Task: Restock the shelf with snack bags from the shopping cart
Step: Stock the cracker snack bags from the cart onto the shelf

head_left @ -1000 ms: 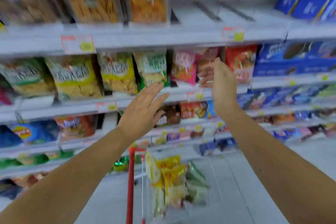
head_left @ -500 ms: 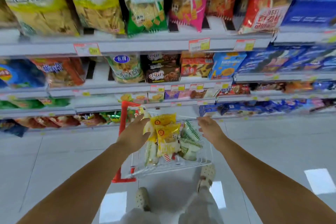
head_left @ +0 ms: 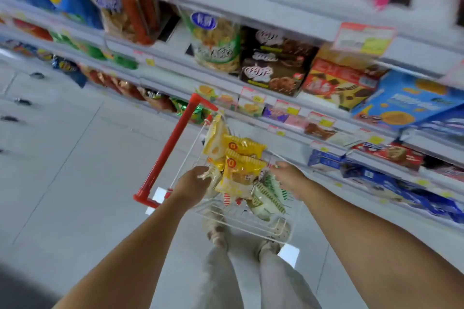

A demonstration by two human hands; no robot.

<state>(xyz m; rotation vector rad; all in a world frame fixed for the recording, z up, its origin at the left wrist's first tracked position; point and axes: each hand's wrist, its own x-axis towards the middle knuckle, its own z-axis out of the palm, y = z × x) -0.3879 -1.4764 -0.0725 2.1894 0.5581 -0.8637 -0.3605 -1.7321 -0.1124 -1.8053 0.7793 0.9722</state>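
A small white wire shopping cart (head_left: 247,226) with a red handle (head_left: 168,153) stands in front of me, below the shelves. It holds several yellow snack bags (head_left: 242,167) and green-striped pale bags (head_left: 267,197). My left hand (head_left: 192,184) is inside the cart on its left side, fingers curled around a pale bag (head_left: 213,176). On the cart's right side, my right hand (head_left: 288,178) pinches the top edge of a green-striped bag with curled fingers. The shelf (head_left: 253,14) runs diagonally above, stocked with snack bags.
The shelf rows carry a green-and-white chip bag (head_left: 217,42), dark brown boxes (head_left: 273,63), an orange box (head_left: 339,78) and blue boxes (head_left: 406,100). Grey tiled floor (head_left: 75,158) spreads to the left. My legs and shoes (head_left: 216,233) are under the cart.
Both hands dropped from the upper shelf down into the cart. The view tilted down and to the left. My left hand has closed on a pale bag.
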